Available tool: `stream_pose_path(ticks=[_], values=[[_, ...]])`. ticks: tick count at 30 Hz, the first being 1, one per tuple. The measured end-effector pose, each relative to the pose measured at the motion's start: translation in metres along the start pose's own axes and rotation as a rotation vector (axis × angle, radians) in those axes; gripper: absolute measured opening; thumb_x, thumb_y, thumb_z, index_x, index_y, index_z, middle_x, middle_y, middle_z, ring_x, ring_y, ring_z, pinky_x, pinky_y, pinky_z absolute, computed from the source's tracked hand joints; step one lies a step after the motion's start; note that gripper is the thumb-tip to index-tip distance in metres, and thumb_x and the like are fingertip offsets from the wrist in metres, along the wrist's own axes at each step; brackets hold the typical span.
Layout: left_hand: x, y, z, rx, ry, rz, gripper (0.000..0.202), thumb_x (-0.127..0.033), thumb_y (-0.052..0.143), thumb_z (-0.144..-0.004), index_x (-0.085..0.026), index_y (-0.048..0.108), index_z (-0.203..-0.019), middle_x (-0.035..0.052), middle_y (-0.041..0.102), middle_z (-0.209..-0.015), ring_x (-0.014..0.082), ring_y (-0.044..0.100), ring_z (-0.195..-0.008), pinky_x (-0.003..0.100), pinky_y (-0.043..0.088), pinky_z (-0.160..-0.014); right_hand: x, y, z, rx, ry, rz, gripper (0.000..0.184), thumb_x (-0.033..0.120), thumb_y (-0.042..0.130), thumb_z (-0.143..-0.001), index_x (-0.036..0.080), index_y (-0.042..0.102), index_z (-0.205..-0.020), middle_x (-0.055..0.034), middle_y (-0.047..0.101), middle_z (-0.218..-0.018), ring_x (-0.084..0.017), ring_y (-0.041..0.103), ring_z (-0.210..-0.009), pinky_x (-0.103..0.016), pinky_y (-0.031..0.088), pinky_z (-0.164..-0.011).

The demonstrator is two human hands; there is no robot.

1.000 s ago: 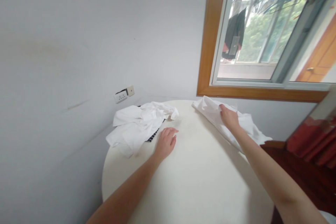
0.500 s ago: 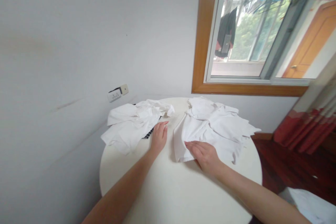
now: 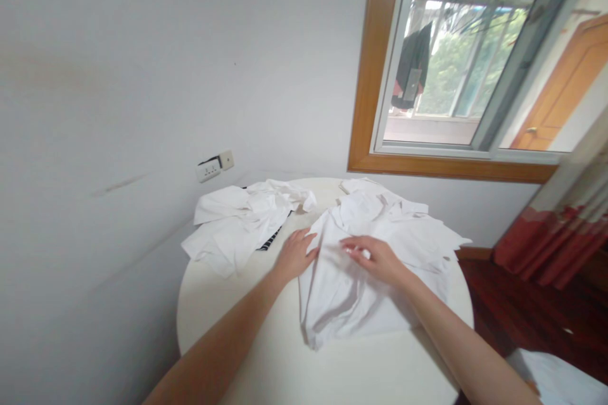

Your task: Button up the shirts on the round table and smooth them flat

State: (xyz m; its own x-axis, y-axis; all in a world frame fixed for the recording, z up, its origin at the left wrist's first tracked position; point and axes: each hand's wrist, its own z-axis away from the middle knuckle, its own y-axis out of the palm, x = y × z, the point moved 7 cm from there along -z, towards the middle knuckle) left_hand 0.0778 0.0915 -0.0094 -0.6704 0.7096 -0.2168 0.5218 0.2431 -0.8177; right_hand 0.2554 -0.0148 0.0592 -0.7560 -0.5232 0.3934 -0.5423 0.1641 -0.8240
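Note:
A white garment (image 3: 342, 304), perhaps a shirt, is spread over the right half of the table, its lower edge reaching toward me. My left hand (image 3: 295, 257) lies at its left edge, fingers extended and touching the cloth. Over the middle of the garment is my right hand (image 3: 373, 258), fingers bent and apart from the thumb, with nothing visible between them. Whether its fingertips touch the fabric I cannot tell. More white cloth (image 3: 403, 221) lies rumpled behind, partly merging with this garment.
On the left of the round white table (image 3: 266, 354) is a crumpled white cloth pile (image 3: 232, 221) over a black-and-white striped item (image 3: 272, 239). A wall socket (image 3: 208, 170), a wood-framed window (image 3: 360, 161) and a curtain (image 3: 536, 234) surround it. A white object (image 3: 555, 373) stands lower right.
The front part of the garment has come down toward me and spread wider. My right hand has let go of its edge and moved slightly up; my left hand has shifted onto the garment's left edge.

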Motion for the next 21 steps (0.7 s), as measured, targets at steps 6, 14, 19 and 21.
stream_pose_path(ticks=[6, 14, 19, 21], values=[[-0.002, 0.011, 0.0, 0.113, 0.029, 0.01, 0.033, -0.034, 0.045, -0.09, -0.024, 0.062, -0.116, 0.006, 0.061, -0.124, 0.0223, 0.052, -0.12, 0.041, 0.037, -0.105, -0.123, -0.01, 0.008, -0.076, 0.631, 0.561, 0.059, 0.048, 0.049, -0.087, 0.02, 0.039, -0.138, -0.0177, 0.039, -0.142, -0.035, 0.032, -0.132, -0.058, 0.03, -0.099], [-0.011, -0.008, 0.002, 0.192, 0.137, 0.075, 0.029, -0.024, 0.045, -0.086, -0.026, 0.07, -0.099, 0.0042, 0.071, -0.104, 0.0207, 0.064, -0.099, 0.035, 0.047, -0.09, -0.121, 0.014, 0.013, -0.034, 0.606, 0.562, 0.028, 0.032, 0.041, -0.093, 0.021, 0.058, -0.112, -0.0125, 0.056, -0.127, -0.031, 0.043, -0.124, -0.051, 0.033, -0.095], [-0.018, -0.037, 0.002, 0.296, 0.167, 0.003, 0.025, -0.026, 0.049, -0.079, -0.025, 0.071, -0.091, 0.0026, 0.072, -0.083, 0.0191, 0.064, -0.078, 0.028, 0.043, -0.072, -0.104, 0.009, 0.011, -0.007, 0.58, 0.52, 0.024, 0.028, 0.039, -0.093, 0.02, 0.06, -0.102, -0.0098, 0.066, -0.107, -0.025, 0.056, -0.107, -0.042, 0.035, -0.092], [-0.018, -0.049, 0.001, 0.331, 0.127, 0.009, 0.021, -0.022, 0.049, -0.074, -0.022, 0.07, -0.078, 0.0001, 0.067, -0.067, 0.0156, 0.058, -0.063, 0.025, 0.037, -0.061, -0.095, 0.011, 0.01, 0.022, 0.561, 0.496, 0.024, 0.029, 0.039, -0.093, 0.02, 0.061, -0.1, -0.0088, 0.067, -0.101, -0.023, 0.06, -0.1, -0.038, 0.036, -0.089]])
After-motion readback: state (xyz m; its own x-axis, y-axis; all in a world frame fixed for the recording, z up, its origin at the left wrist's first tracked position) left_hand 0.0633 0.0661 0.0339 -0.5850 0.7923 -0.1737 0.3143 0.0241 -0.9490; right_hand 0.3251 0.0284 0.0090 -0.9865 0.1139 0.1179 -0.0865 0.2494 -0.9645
